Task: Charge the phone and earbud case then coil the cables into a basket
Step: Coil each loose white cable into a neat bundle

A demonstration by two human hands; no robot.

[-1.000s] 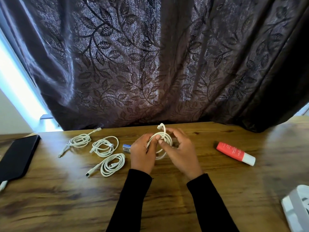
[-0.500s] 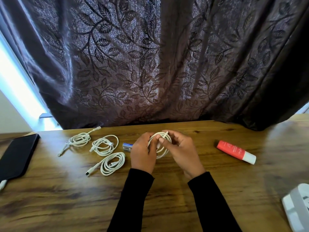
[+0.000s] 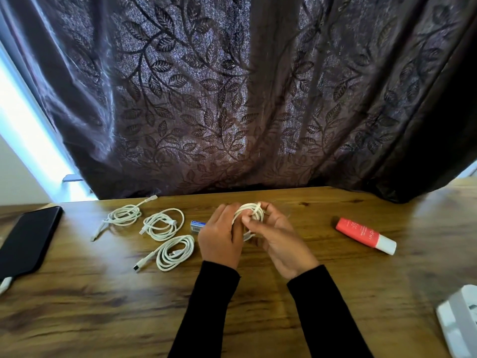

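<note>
A white cable coil (image 3: pixel 251 213) is held just above the wooden table (image 3: pixel 103 306) between both hands. My left hand (image 3: pixel 220 239) grips its left side, and my right hand (image 3: pixel 278 241) pinches the cable end wrapped over the top of the coil. Three other coiled white cables lie on the table to the left: a far one (image 3: pixel 124 215), a middle one (image 3: pixel 163 223) and a near one (image 3: pixel 175 251). A black phone (image 3: pixel 25 241) lies at the left edge with a white plug (image 3: pixel 5 283) at its near end.
A small blue and white box (image 3: pixel 197 225) sits just left of my left hand. A red tube with a white cap (image 3: pixel 365 235) lies to the right. A white object (image 3: pixel 459 319) shows at the bottom right corner. A dark leaf-patterned curtain (image 3: pixel 232 99) hangs behind the table.
The loop of cable end that stood up above the coil has been drawn down and wrapped over it. Both hands stayed in about the same place.
</note>
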